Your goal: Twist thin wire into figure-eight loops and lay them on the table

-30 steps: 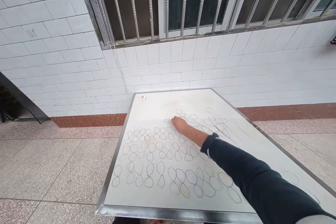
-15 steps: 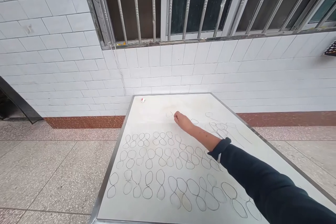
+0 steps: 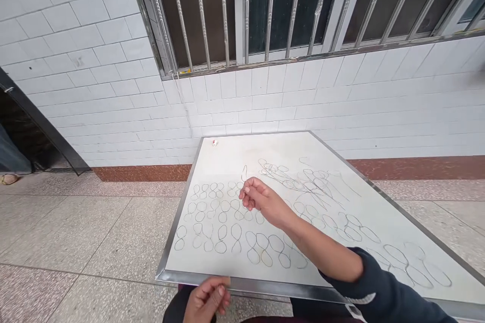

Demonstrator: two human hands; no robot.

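My right hand (image 3: 259, 199) is over the middle of the white board (image 3: 280, 146), its fingers pinched on a thin wire piece (image 3: 244, 171) that sticks up above them. At the board's near edge is my left hand (image 3: 209, 299), thumb and fingers pressed together; whether it holds anything is too small to tell. Rows of thin figure-eight wire loops (image 3: 222, 239) lie on the left and front of the board. Longer, tangled wires (image 3: 299, 181) spread behind and to the right of my right hand.
A small red and white object (image 3: 214, 143) lies at the board's far left corner. Behind the board stands a white tiled wall (image 3: 250, 111) under a barred window (image 3: 273, 10). At far left, a person's foot (image 3: 9, 179) shows by a dark doorway.
My right hand has come nearer and now holds up a wire, uncovering the tangled wires behind. My left hand has come into view at the near edge. The view has shifted.
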